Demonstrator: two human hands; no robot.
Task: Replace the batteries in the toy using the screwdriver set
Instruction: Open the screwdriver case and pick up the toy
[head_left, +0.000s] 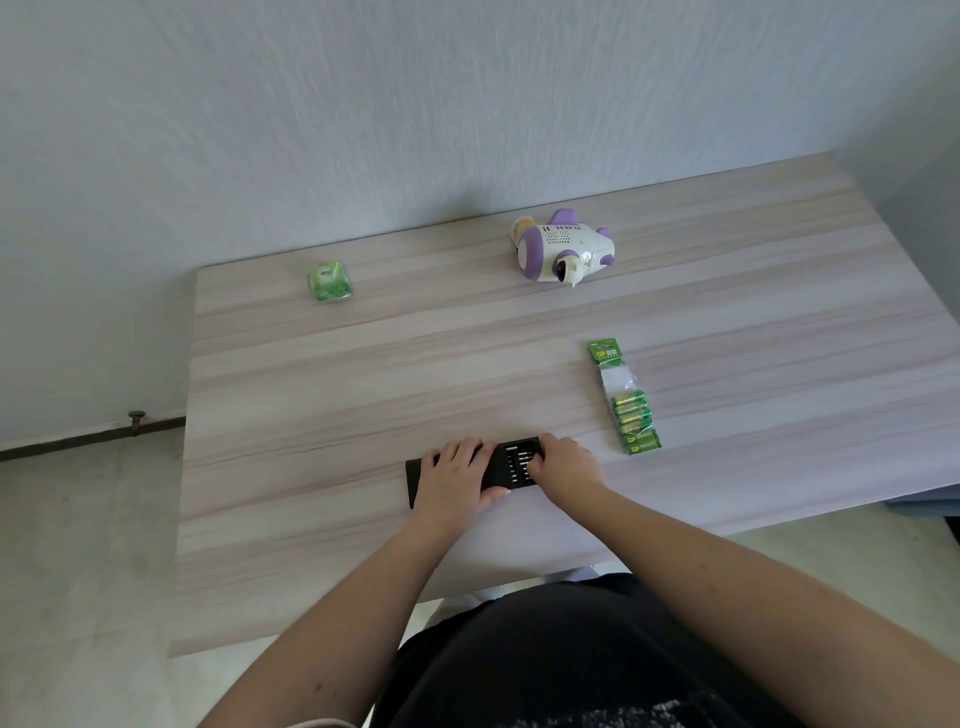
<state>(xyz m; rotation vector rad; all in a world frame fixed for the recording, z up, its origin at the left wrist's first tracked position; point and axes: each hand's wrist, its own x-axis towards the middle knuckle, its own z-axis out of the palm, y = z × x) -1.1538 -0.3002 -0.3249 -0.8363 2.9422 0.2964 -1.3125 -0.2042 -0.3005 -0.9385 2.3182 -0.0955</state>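
A black screwdriver set case (511, 464) lies near the table's front edge, its tray of bits showing between my hands. My left hand (457, 475) lies flat over the case's left part and grips it. My right hand (563, 465) holds the right end, fingers curled on the tray. A white and purple toy (563, 247) lies on its side at the far side of the table. A green pack of batteries (626, 397) lies to the right of the case.
A small green tissue pack (330, 281) sits at the far left of the wooden table (363, 389). A wall runs right behind the table. Floor shows to the left and below the front edge.
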